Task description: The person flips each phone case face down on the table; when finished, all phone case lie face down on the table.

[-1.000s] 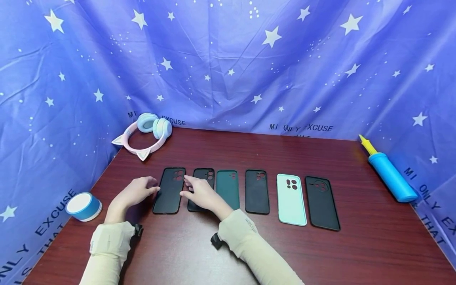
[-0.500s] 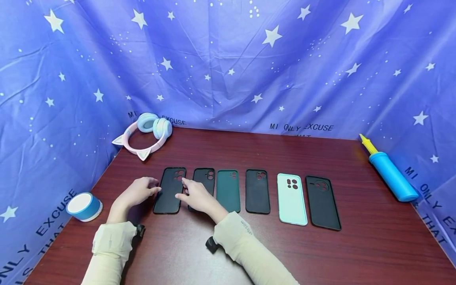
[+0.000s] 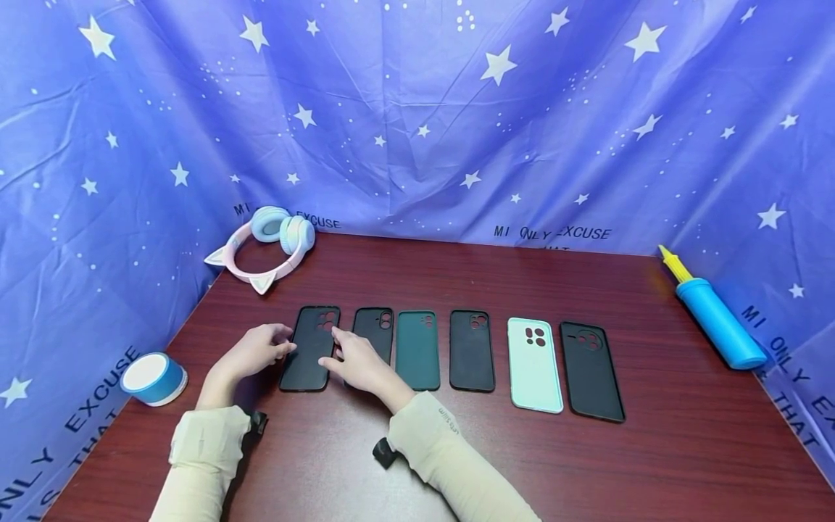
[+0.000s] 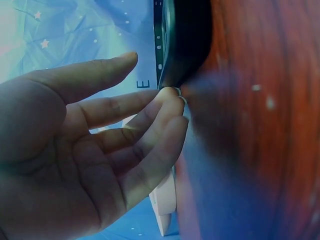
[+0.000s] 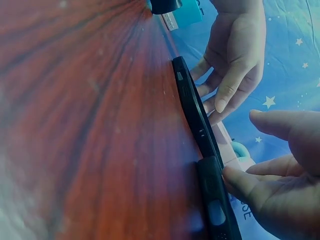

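Note:
Six-odd phone cases are out of the count, so I see several in a row on the table. A black phone case (image 3: 306, 355) lies flat at the row's left end. My left hand (image 3: 253, 352) is at its left edge, fingers loosely bent; in the left wrist view the fingertips (image 4: 170, 95) meet the case's edge and the thumb stands apart. My right hand (image 3: 362, 362) hovers over a second black case (image 3: 375, 326) and partly hides it. Its fingers reach the first case's right edge, thumb spread away. A dark green case (image 3: 418, 355) lies just right of that hand.
Farther right lie another black case (image 3: 472, 355), a mint case (image 3: 535, 370) and a black case with a round camera cutout (image 3: 592, 377). Cat-ear headphones (image 3: 267, 250), a blue-and-white round object (image 3: 154, 378) and a blue hand pump (image 3: 717, 322) stand around the table's edges.
My right hand has moved slightly left, from the second case toward the leftmost case's right edge. My left hand has shifted a touch right. The cases look unmoved.

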### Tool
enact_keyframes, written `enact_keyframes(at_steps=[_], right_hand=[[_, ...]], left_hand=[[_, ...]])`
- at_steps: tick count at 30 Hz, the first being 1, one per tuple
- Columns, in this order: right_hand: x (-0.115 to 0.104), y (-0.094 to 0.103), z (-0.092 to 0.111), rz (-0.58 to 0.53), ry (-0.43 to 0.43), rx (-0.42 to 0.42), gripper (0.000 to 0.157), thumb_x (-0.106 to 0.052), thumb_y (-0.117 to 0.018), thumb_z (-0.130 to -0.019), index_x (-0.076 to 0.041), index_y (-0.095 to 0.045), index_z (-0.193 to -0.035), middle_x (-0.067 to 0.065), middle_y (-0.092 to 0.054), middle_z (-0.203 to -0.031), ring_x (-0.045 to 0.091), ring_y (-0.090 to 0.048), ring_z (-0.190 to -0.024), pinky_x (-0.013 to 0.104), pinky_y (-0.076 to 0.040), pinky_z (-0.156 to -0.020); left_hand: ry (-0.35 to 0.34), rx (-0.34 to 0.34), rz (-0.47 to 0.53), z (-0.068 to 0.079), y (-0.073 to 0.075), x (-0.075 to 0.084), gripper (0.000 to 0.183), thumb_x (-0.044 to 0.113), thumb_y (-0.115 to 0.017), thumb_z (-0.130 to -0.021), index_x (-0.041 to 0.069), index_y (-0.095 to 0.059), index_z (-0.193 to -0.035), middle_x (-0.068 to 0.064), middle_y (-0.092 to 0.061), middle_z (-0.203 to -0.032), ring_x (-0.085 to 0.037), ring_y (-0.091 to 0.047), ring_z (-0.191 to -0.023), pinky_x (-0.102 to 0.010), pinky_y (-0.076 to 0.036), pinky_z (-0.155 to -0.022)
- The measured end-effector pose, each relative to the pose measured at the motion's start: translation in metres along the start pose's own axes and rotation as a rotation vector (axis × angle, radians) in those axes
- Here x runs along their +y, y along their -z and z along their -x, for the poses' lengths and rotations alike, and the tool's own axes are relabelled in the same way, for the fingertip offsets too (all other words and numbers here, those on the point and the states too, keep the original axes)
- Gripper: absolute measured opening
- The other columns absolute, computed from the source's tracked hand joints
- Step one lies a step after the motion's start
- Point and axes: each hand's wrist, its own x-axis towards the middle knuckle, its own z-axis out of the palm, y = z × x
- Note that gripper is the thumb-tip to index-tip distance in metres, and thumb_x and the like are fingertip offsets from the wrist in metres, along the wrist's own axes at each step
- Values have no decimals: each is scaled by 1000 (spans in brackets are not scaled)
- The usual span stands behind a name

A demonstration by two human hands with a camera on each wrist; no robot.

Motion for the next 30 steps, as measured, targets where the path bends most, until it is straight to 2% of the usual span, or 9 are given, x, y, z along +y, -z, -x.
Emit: enact_keyframes(at_steps=[8, 18, 21, 25, 30], right_hand=[[2, -2, -2, -33, -1, 7, 65, -29, -60, -96, -3, -34, -150, 11, -48, -148, 18, -61, -121, 25, -50, -100], [1, -2, -1, -58, 3, -10, 66, -29, -61, -96, -3, -33, -150, 12, -46, -149, 20, -58, -125, 27, -49, -103], [1, -2, -1, -72, -2, -17, 66, -29, -61, -96, -4, -32, -150, 11, -45, -149, 21, -57, -126, 27, -48, -103], [1, -4, -2, -92, -7, -12, 66, -28, -62, -95, -4, -33, -150, 12, -46, -149, 22, -57, -126, 29, -49, -103], [0, -6, -3, -132, -12, 19, 65, -25, -62, -95, -4, -34, -150, 13, -49, -146, 22, -58, -125, 26, -51, -100]], left_hand=[[-1, 43, 93, 1, 0, -3, 35, 6, -57, -94, -19, -53, -118, -24, -67, -93, -21, -67, -75, -33, -59, -65], [-9, 52, 179, 1, 2, -7, 35, 0, -54, -94, -25, -49, -119, -29, -66, -96, -28, -68, -88, -34, -61, -69], [-7, 48, 208, 0, 2, -8, 36, -2, -52, -95, -26, -48, -120, -30, -66, -98, -25, -68, -89, -34, -61, -70], [12, 32, 280, 0, 2, -10, 37, -3, -49, -96, -27, -44, -124, -30, -66, -101, -16, -65, -88, -34, -61, -73], [42, 20, 361, 0, 4, -11, 38, -3, -46, -97, -25, -42, -128, -27, -65, -104, -7, -63, -88, -35, -61, -77]])
